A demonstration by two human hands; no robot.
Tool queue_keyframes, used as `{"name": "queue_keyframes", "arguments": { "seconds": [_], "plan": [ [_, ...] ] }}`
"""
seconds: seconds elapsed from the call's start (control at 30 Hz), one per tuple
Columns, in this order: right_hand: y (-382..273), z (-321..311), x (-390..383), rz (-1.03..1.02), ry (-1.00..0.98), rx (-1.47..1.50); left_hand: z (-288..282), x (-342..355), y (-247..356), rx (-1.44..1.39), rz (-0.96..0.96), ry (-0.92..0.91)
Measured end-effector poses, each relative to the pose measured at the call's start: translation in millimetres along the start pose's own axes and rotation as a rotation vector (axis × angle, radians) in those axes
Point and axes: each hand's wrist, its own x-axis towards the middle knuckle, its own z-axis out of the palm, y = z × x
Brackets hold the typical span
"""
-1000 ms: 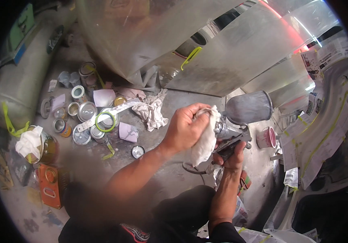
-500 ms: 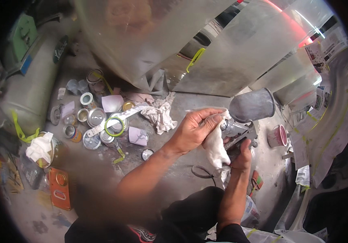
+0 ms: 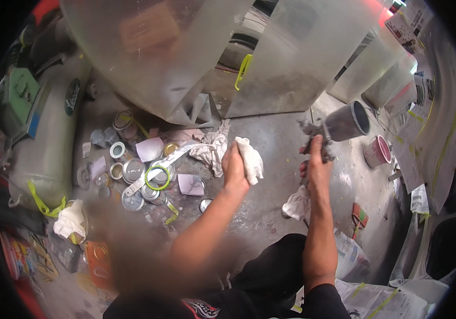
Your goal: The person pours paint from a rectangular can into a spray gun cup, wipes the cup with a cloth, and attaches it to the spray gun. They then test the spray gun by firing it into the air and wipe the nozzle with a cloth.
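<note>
A wadded white rag (image 3: 250,160) is in my left hand (image 3: 233,169), which is closed around it in the middle of the view. Off to the right, my right hand (image 3: 317,162) grips a grey metal spray gun (image 3: 318,135). Its dark grey cup (image 3: 348,121) sticks out to the right, tilted with the open rim facing right. The rag and the gun are apart, with floor showing between them. The fingers of my right hand are partly hidden behind the gun's handle.
Several paint cans (image 3: 134,171) stand at the left, a mixing stick (image 3: 159,169) and green tape ring (image 3: 157,178) on top. Nearby lies a crumpled cloth (image 3: 213,151). A pink-stained cup (image 3: 377,151) and brush (image 3: 359,215) are right. Cloudy plastic sheeting (image 3: 291,64) hangs ahead; a tank (image 3: 47,138) stands left.
My hands have separated. The rag has come off the spray gun and moved left with my left hand, while my right hand has raised the gun and turned its cup.
</note>
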Motion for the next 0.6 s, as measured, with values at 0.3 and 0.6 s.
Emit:
{"name": "queue_keyframes", "arguments": {
  "seconds": [0.3, 0.6],
  "plan": [
    [31.6, -26.3, 33.1, -0.066, 0.163, -0.045, 11.5, -1.7, -1.7, -0.04, -0.116, -0.074],
    [6.1, -15.5, 12.7, 0.003, 0.084, 0.049, -16.4, 6.8, -14.9, 0.054, -0.239, -0.267]
  ]
}}
